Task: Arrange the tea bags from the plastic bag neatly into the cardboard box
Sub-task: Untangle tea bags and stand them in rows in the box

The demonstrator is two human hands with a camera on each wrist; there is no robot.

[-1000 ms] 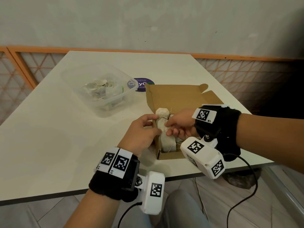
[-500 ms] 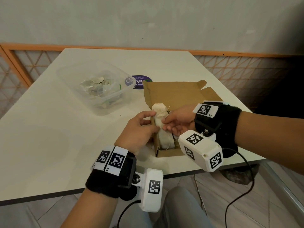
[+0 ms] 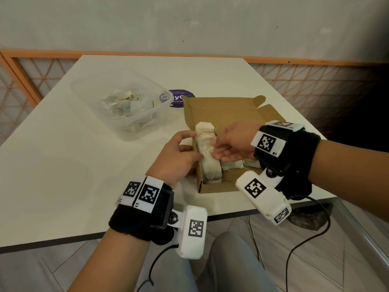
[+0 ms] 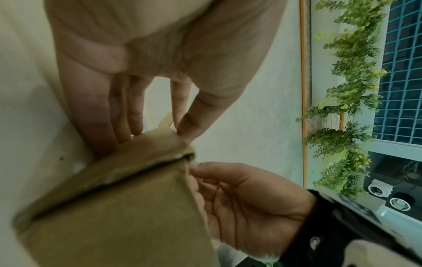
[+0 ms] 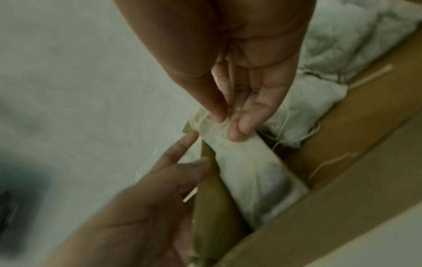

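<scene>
An open brown cardboard box [image 3: 227, 114] sits near the table's front edge. A row of white tea bags [image 3: 210, 165] stands against its left wall, and more tea bags [image 3: 231, 165] lie further right. My right hand [image 3: 216, 148] reaches in from the right and pinches the top of one tea bag [image 5: 251, 171] between thumb and forefinger [image 5: 237, 133]. My left hand [image 3: 189, 148] holds the box's left wall [image 4: 114, 207], fingers outside and thumb [image 4: 185, 133] at its top edge. A crumpled plastic bag [image 3: 124, 102] with tea bags lies in a clear tub.
The clear plastic tub [image 3: 101, 81] stands behind and to the left of the box. A round purple sticker [image 3: 182, 95] lies on the white table [image 3: 63, 165] between them. The table's front edge is close under my wrists. An orange lattice railing [image 3: 315, 87] runs behind.
Both hands stay at the box's left wall. My right hand's fingers have stretched out a little while still pinching the tea bag. The head view has shifted slightly.
</scene>
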